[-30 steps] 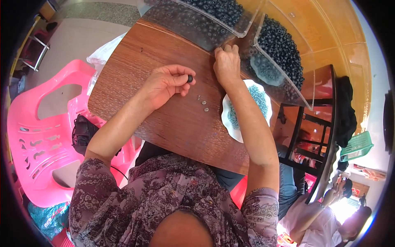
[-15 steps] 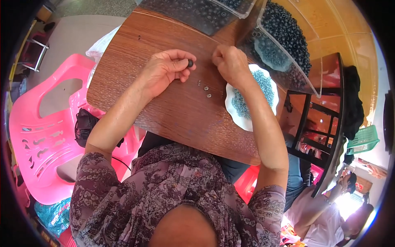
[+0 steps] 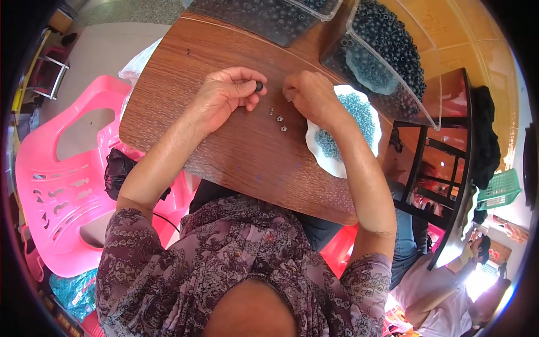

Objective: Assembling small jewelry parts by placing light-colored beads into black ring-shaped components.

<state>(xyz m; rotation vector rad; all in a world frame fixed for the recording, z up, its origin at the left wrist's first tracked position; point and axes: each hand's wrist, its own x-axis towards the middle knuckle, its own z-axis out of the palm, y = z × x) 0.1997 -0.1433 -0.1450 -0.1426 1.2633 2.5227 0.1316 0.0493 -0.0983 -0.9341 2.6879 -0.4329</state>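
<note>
My left hand point(image 3: 224, 96) is closed over the wooden table, pinching a small round black piece point(image 3: 259, 86) between thumb and fingers. To its right, my right hand point(image 3: 312, 96) hovers with curled fingers pointing left; whatever lies in them, if anything, is hidden. Below and between the hands, two small metallic rings point(image 3: 279, 118) rest on the table, with some tinier bits point(image 3: 272, 111) just above them. Under my right forearm stands a white scalloped plate point(image 3: 312, 143) heaped with tiny pale blue, clear-looking pieces point(image 3: 359, 115).
At the far right, a clear plastic bin point(image 3: 387, 106) holds many dark ring-shaped pieces and a pale dish. Another clear bin point(image 3: 281, 33) of dark pieces sits at the far edge. A pink chair point(image 3: 56, 168) stands left of the table point(image 3: 236, 163); a person point(image 3: 432, 303) is at lower right.
My right hand has shifted slightly down and to the left, its fingers turning lower toward the table. The left hand keeps its hold on the black piece.
</note>
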